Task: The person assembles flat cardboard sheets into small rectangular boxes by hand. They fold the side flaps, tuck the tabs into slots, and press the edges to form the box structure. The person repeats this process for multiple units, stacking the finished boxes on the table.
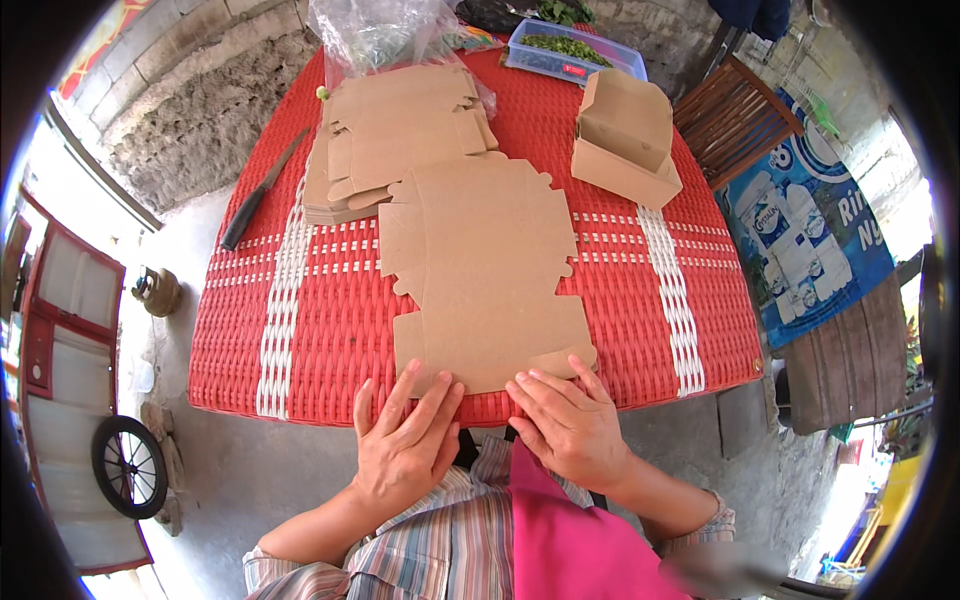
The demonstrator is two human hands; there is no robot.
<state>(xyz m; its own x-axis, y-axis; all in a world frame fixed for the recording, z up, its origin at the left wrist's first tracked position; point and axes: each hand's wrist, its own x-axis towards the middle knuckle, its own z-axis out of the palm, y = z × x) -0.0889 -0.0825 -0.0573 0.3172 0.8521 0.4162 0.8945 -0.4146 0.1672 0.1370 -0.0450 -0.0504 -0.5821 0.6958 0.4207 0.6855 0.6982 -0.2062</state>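
A blue poster (pixel 805 240) with pictures of white pouches and white lettering is seen at the right, beyond the table edge, hung in front of dark wooden planks. A clear plastic bag (pixel 375 30) lies at the far end of the table, partly over the stack of flat cardboard blanks (pixel 395 135). The stack is positioned far left of centre on the red woven table (pixel 320 330), which is crossed by white woven bands.

A single flat cardboard blank (pixel 480 270) is laid at the table centre, reaching to the near edge. It is plain brown, unprinted, die-cut with notched tabs along its sides, and lies flat and unfolded. Its far edge overlaps the stack slightly.

The left hand (pixel 405 445) is placed flat, fingers spread and extended, with the fingertips on the near left corner of the blank. The right hand (pixel 570 425) is likewise laid open, fingers extended onto the near right tab. Nothing is gripped by either hand.

A folded cardboard box (pixel 625 135), lid raised, stands far right of the blank, well apart from it. Behind it a clear plastic tub (pixel 570 55) with a blue rim is seen, containing green vegetables. A black-handled knife (pixel 262 190) lies along the left table edge.
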